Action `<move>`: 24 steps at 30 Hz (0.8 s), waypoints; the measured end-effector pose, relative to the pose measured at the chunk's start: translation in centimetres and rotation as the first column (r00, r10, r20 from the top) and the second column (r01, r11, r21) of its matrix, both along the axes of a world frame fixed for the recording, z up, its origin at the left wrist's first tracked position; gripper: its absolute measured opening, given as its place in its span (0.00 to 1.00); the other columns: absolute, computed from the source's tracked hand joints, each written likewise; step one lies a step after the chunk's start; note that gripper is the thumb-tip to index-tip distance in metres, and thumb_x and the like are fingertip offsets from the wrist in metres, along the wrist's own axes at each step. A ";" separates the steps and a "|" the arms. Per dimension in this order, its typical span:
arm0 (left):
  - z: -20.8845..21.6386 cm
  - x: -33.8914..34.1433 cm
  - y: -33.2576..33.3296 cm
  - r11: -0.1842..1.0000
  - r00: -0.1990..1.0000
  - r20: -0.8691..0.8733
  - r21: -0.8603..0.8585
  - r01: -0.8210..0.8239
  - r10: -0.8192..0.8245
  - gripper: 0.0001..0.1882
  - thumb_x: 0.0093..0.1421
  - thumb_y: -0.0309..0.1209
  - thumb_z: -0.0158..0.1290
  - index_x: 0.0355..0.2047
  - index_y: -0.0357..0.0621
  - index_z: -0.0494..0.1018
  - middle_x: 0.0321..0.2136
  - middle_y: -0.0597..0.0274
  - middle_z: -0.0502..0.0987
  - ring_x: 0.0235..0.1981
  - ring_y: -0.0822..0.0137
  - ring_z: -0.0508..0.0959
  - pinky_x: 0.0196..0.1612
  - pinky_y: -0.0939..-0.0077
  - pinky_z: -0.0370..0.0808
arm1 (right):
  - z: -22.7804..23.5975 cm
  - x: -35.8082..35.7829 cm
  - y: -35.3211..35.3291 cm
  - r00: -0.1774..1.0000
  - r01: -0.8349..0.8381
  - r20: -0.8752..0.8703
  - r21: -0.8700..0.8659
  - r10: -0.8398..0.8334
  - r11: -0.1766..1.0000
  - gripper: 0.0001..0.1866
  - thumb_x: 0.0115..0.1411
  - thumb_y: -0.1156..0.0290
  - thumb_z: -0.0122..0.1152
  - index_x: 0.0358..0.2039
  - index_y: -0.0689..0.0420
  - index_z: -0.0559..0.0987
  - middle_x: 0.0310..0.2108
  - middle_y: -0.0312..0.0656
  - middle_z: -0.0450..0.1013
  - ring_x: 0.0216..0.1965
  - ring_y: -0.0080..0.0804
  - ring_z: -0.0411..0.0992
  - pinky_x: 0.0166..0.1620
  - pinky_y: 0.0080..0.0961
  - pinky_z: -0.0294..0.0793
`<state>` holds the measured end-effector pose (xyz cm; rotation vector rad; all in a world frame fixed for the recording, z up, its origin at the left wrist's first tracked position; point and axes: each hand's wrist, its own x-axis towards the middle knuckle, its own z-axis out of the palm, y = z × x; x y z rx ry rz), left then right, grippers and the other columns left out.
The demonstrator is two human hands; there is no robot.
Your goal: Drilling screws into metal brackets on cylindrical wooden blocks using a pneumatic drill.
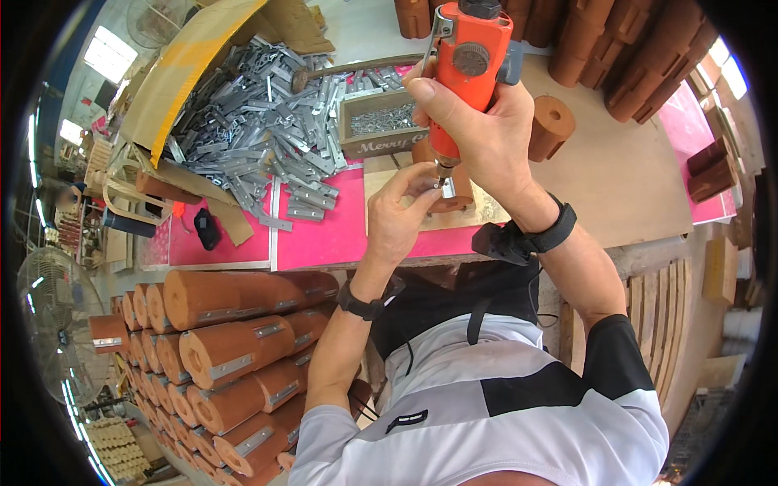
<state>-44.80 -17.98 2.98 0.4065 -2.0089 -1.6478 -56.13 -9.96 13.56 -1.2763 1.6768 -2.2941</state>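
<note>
My right hand [498, 134] is wrapped round a red power screwdriver [474, 61], which points downward with its metal bit end low. Just by the bit, my left hand [401, 206] is closed in a pinch, its thumb and fingertips together. Whatever they hold is too small to make out. Under the tool lies a brown cylinder [460, 190], partly hidden by my hands and the screwdriver. A small metal plate [448, 188] shows on it, close to my left fingertips. The cylinder rests on a light wooden board [489, 212].
A cardboard box [190, 69] spills flat metal plates [267, 121] across the pink table [320, 243]. Beside them stands a wooden box [377, 144] of small screws. Brown cylinders [235, 352] are stacked at lower left; others [600, 49] stand at the far right. A fan [61, 324] is at left.
</note>
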 end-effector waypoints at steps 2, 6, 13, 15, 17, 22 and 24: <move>0.2 -0.1 0.2 1.000 1.000 0.002 0.007 0.013 -0.013 0.17 0.54 0.19 0.60 0.46 0.37 0.76 0.33 0.64 0.80 0.35 0.75 0.78 0.41 0.79 0.75 | 0.0 0.1 0.0 1.000 0.017 -0.019 0.010 -0.017 1.000 0.13 0.57 0.72 0.66 0.40 0.63 0.75 0.32 0.38 0.76 0.27 0.21 0.74 0.31 0.18 0.75; 0.1 -0.1 0.1 0.994 0.999 -0.017 -0.107 0.027 -0.029 0.17 0.56 0.20 0.58 0.47 0.38 0.74 0.33 0.60 0.80 0.34 0.75 0.79 0.32 0.80 0.77 | 0.0 0.1 -0.1 1.000 0.000 -0.024 0.009 0.001 1.000 0.14 0.57 0.72 0.66 0.41 0.63 0.74 0.32 0.38 0.76 0.27 0.21 0.74 0.31 0.19 0.75; -0.6 -0.3 0.0 0.998 0.999 -0.011 -0.030 0.047 -0.047 0.17 0.56 0.21 0.59 0.47 0.38 0.74 0.34 0.58 0.81 0.33 0.75 0.80 0.33 0.80 0.77 | -0.1 0.2 0.0 1.000 -0.007 0.005 0.021 0.007 1.000 0.13 0.57 0.72 0.66 0.41 0.62 0.75 0.31 0.37 0.75 0.27 0.20 0.73 0.31 0.19 0.75; -1.0 -0.5 0.0 0.999 0.999 -0.020 0.004 0.033 -0.033 0.17 0.56 0.21 0.59 0.47 0.37 0.74 0.34 0.58 0.81 0.33 0.74 0.80 0.32 0.79 0.77 | 0.0 0.3 0.0 1.000 -0.002 0.007 0.012 0.002 1.000 0.13 0.57 0.72 0.66 0.40 0.62 0.75 0.31 0.37 0.75 0.27 0.20 0.73 0.31 0.19 0.75; -1.0 -0.6 -0.1 0.999 0.999 -0.018 0.011 0.038 -0.038 0.17 0.56 0.21 0.59 0.47 0.37 0.74 0.34 0.58 0.81 0.33 0.74 0.80 0.33 0.79 0.77 | 0.1 0.5 0.0 0.996 -0.020 0.087 0.019 0.018 1.000 0.17 0.53 0.67 0.69 0.39 0.59 0.75 0.28 0.32 0.72 0.29 0.18 0.67 0.34 0.20 0.71; -0.7 -0.8 -0.1 0.998 0.998 -0.037 -0.038 0.045 -0.047 0.17 0.56 0.21 0.59 0.47 0.37 0.74 0.34 0.58 0.81 0.33 0.74 0.80 0.34 0.79 0.78 | -0.2 0.3 -0.1 0.997 0.003 0.081 0.003 -0.003 1.000 0.17 0.52 0.67 0.70 0.39 0.59 0.74 0.27 0.32 0.71 0.27 0.17 0.66 0.32 0.20 0.70; -0.3 -0.9 -0.1 0.998 0.999 -0.004 -0.046 0.039 -0.039 0.17 0.56 0.21 0.58 0.47 0.37 0.74 0.35 0.56 0.81 0.35 0.73 0.80 0.34 0.79 0.78 | -0.4 0.1 -0.1 0.997 0.004 0.080 -0.002 -0.004 1.000 0.18 0.52 0.67 0.70 0.39 0.59 0.74 0.27 0.32 0.71 0.27 0.17 0.66 0.32 0.20 0.70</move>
